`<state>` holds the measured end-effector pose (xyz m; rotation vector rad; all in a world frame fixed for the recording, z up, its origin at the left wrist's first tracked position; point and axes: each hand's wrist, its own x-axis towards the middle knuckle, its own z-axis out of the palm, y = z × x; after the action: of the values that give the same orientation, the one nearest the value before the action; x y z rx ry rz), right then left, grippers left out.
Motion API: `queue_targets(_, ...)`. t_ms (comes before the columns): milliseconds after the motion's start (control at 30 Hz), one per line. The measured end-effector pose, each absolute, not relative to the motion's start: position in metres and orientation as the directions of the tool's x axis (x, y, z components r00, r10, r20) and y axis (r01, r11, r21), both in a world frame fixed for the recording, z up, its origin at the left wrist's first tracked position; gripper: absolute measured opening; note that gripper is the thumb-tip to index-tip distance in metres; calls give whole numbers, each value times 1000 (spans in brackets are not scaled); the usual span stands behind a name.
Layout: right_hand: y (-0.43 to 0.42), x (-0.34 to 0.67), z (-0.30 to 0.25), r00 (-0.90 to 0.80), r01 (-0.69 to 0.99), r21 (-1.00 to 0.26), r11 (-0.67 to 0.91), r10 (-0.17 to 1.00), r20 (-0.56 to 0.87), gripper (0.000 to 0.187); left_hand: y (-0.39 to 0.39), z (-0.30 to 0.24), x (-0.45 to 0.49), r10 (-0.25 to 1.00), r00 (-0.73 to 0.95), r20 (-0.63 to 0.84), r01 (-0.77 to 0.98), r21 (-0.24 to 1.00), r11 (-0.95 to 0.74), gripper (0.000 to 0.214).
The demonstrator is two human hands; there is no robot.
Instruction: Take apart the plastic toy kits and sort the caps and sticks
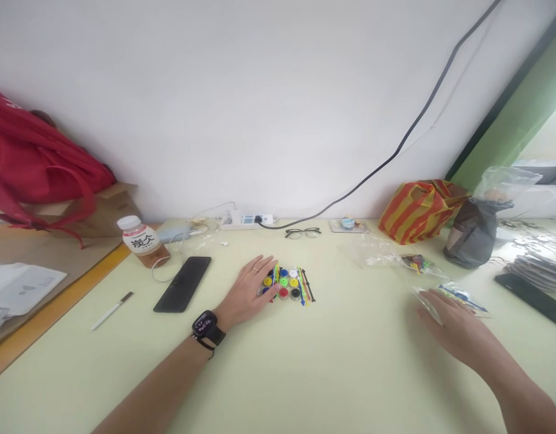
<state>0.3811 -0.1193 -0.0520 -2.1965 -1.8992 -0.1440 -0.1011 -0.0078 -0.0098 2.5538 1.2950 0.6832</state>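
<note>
Pale desk [332,367]: right of the phone [184,284] we note coloured discs [283,282], left hand [247,293] loosely spread over their phone-side edge; farther right, right hand [459,325] covers a clear packet [464,298] (pinch: we cannot tell).

An indoor room furnished for everyday use, a home or a small office; which of the two cannot be told. A pale table [332,380] stands against a plain white wall [260,108]. Personal belongings mark the setting: at the left of the frame, a drink bottle [145,242] and a phone [183,284]; at centre, eyeglasses [296,234]; at right, a striped bag [413,211] beside a grey bag [472,235]. At upper left, a red bag [43,157] rests on a cardboard box [108,212]. A power strip [228,224] lies near the wall, its dark cable [423,113] rising toward the upper right.
</note>
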Motion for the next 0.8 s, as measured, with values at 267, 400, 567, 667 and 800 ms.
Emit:
queue_targets(267,-156,327,-47,59,988,-153,-9,943,327,49,-18,1,-86,717,592,368,672,266,-691,53)
queue_targets(400,-153,332,-45,262,954,-232,-191,907,330,57,-31,8,-74,644,663,382,617,208,-759,52)
queue_targets(567,-129,323,-47,269,911,-374,-173,938,220,55,-46,16,-38,521,787,330,502,147,-852,49)
queue_targets(667,-102,301,-32,208,851,-515,-105,967,147,51,-42,18,-16,500,798,337,478,153,-865,41)
queue_targets(800,-59,279,2,150,809,-588,-21,974,171,49,-30,19,-2,518,795,315,504,130,-854,28)
